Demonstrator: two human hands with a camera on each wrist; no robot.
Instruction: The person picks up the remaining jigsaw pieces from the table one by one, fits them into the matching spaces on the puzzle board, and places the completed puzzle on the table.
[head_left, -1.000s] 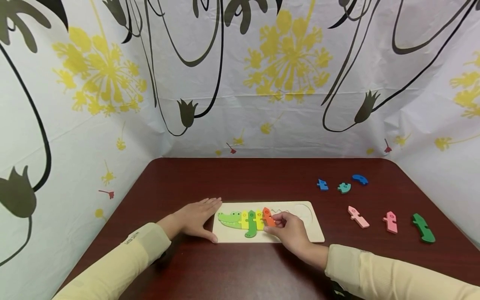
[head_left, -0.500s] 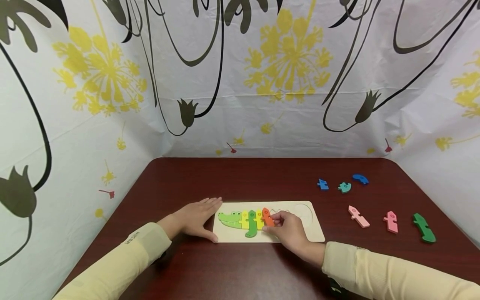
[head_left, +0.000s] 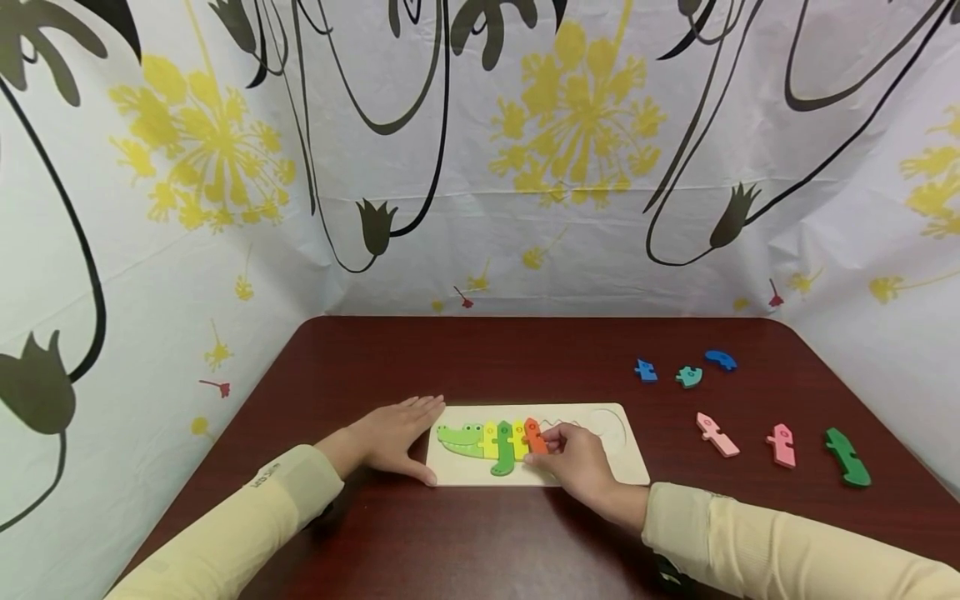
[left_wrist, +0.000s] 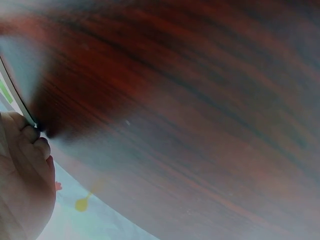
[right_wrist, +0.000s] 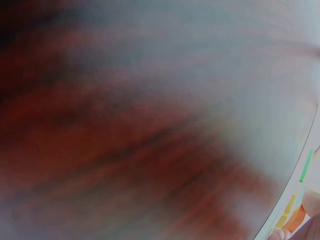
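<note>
A pale wooden puzzle board (head_left: 626, 467) lies on the table. On its left part sit a light green crocodile head (head_left: 461, 442), a yellow piece (head_left: 489, 443), a green leg piece (head_left: 504, 450) and a second yellow piece (head_left: 518, 442). My right hand (head_left: 583, 465) pinches an orange puzzle piece (head_left: 533, 435) between thumb and fingers, beside the second yellow one. My left hand (head_left: 392, 440) rests with straight fingers along the board's left end. In the right wrist view the orange piece (right_wrist: 296, 219) shows at the lower right, partly behind fingers.
Loose pieces lie right of the board: a blue piece (head_left: 646, 371), a teal piece (head_left: 688, 377), a curved blue piece (head_left: 721, 360), a light pink piece (head_left: 717, 435), a pink piece (head_left: 782, 445) and a green leg piece (head_left: 847, 457). Patterned white cloth (head_left: 480, 208) surrounds the dark red table (head_left: 450, 542).
The orange piece has turned slightly and now stands straighter, close against the second yellow piece. My right hand has shifted a little left with it. My left hand has stayed in place.
</note>
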